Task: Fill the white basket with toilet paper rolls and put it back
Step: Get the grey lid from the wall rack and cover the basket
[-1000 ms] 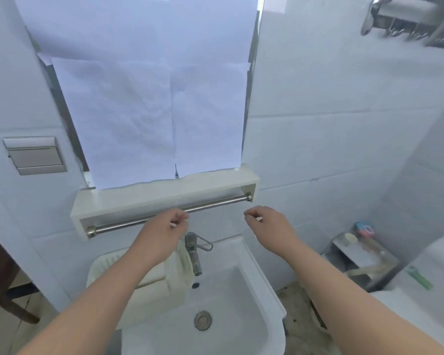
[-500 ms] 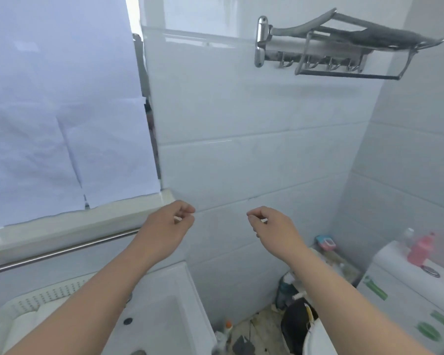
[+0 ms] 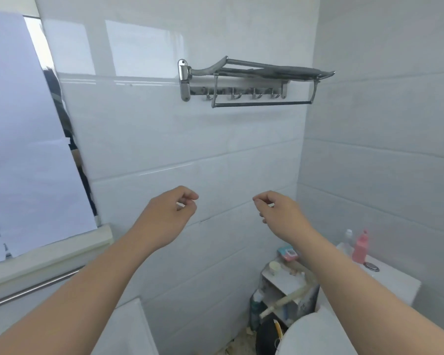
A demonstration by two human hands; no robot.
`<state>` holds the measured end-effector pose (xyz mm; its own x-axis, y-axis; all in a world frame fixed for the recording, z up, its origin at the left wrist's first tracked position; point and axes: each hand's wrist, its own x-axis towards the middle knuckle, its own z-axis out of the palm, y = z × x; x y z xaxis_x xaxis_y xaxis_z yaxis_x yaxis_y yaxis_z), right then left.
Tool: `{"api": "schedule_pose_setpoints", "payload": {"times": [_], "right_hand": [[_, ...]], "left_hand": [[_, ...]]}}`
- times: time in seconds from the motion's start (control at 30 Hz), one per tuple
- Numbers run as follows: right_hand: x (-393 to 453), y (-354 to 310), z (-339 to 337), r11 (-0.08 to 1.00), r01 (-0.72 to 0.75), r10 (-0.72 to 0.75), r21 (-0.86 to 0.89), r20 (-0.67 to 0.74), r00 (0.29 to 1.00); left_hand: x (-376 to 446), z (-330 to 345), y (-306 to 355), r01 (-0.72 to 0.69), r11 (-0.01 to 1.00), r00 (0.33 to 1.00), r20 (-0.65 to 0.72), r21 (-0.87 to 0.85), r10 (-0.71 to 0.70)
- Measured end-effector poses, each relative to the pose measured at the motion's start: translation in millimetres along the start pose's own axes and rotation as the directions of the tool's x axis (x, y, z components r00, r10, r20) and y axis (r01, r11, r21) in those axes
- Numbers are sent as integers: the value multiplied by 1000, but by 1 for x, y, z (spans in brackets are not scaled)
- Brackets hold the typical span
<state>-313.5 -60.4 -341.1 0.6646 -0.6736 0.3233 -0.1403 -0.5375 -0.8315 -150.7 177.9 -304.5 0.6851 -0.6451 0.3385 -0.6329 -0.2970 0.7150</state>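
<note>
My left hand (image 3: 173, 213) and my right hand (image 3: 277, 213) are both raised in front of the white tiled wall, side by side and about a hand's width apart. Each has its fingers curled in loosely and holds nothing. The white basket and the toilet paper rolls are out of view in this frame. High on the wall above the hands hangs a metal towel rack (image 3: 254, 83) with hooks and a bar.
At the left are a paper-covered mirror (image 3: 23, 149), a white shelf (image 3: 49, 252) and a steel bar (image 3: 31, 288) under it. The sink corner (image 3: 131, 326) is bottom centre. A toilet tank (image 3: 385, 280) with a pink bottle (image 3: 360, 247) and a small cluttered stand (image 3: 280, 280) are at the right.
The view has swung right and upward from the sink: the basket on the sink has left the frame and the towel rack has come to the middle. Both hands stay curled and empty.
</note>
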Motion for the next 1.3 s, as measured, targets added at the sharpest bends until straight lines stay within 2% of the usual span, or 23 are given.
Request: {"api": "schedule_pose_setpoints", "payload": {"times": [0.17, 0.63, 1.0, 1.3], "right_hand": [[19, -19, -38, 995, 43, -50, -93, -79, 996], [84, -82, -96, 956, 50, -136, -290, -286, 948], [161, -88, -134, 927, 90, -232, -365, -367, 901], [277, -71, -176, 876, 217, -367, -431, -303, 879]], "left_hand": [[37, 1, 36, -101, 994, 994, 26, -29, 102], [146, -12, 77, -357, 928, 931, 45, -105, 363], [209, -1, 109, -442, 895, 896, 5, -51, 443], [260, 37, 146, -435, 895, 893, -84, 97, 443]]}}
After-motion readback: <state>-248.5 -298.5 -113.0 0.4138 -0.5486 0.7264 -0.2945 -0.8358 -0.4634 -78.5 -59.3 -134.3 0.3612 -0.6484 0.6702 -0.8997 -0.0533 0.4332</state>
